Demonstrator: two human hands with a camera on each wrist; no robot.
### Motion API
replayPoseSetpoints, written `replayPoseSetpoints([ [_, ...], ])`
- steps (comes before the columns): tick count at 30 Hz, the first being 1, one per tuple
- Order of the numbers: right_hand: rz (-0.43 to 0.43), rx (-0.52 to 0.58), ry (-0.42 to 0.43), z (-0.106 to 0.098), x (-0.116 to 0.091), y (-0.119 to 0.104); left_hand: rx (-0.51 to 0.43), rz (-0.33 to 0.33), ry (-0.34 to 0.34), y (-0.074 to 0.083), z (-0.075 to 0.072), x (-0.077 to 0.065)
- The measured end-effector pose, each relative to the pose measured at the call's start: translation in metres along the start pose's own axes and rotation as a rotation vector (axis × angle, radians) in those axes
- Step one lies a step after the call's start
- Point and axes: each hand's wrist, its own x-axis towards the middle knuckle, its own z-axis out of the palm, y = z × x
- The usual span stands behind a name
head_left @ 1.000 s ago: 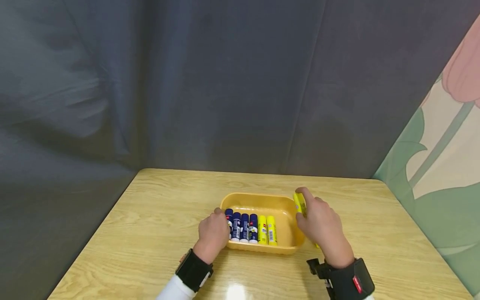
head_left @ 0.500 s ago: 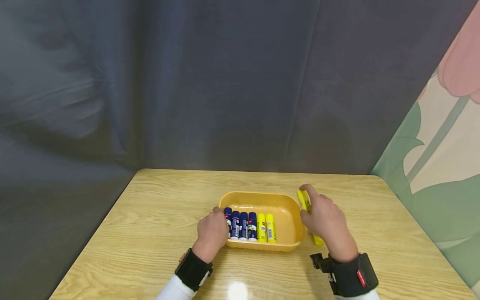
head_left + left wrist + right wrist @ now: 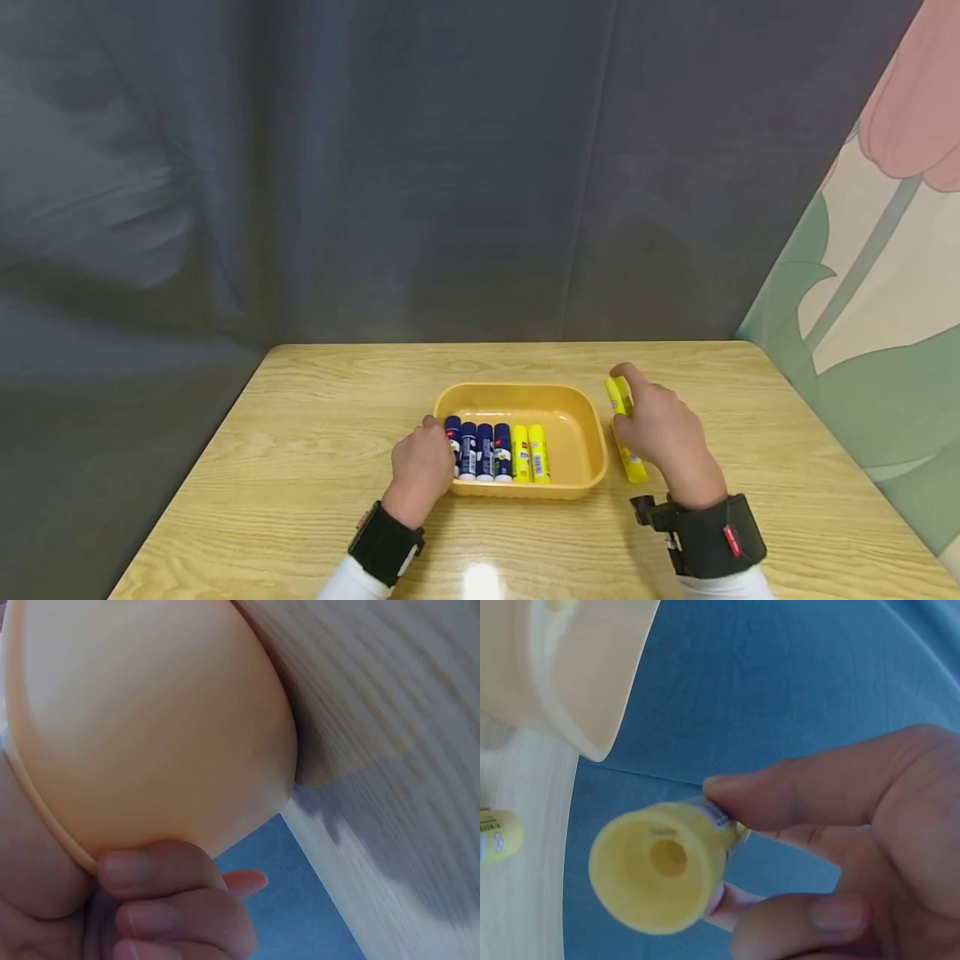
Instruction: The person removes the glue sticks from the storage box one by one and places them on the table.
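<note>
A yellow plastic tray [image 3: 573, 437] sits on the table, with a row of dark blue glue sticks [image 3: 485, 452] and two yellow glue sticks [image 3: 529, 454] lying in its left and middle part. My left hand [image 3: 424, 460] grips the tray's left rim; the left wrist view shows fingers [image 3: 161, 874] curled against the outer wall. To the right of the tray, my right hand [image 3: 666, 433] pinches a yellow glue stick [image 3: 656, 870] between thumb and fingers, its hollow end toward the wrist camera. Below that hand another yellow glue stick [image 3: 631, 465] lies on the table, partly hidden.
The wooden table [image 3: 322, 433] extends to both sides of the tray. A dark grey cloth [image 3: 450, 167] hangs behind its far edge. On the right is a flower-patterned surface [image 3: 885, 292].
My right hand has moved a little to the right, away from the tray, with the glue stick still pinched. More of the lying glue stick shows. My left hand stays on the rim.
</note>
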Motion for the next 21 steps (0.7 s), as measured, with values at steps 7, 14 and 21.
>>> replayPoseSetpoints([
  [7,0.025,-0.008,-0.033,-0.001,0.003,0.006,0.002,-0.009,-0.013,0.000,0.001,0.000],
  [14,0.062,0.005,-0.060,-0.001,0.004,0.015,0.007,0.004,-0.003,0.000,0.001,0.000],
  [21,0.076,0.020,-0.070,-0.001,0.007,0.020,0.008,-0.007,-0.007,-0.001,0.001,0.000],
])
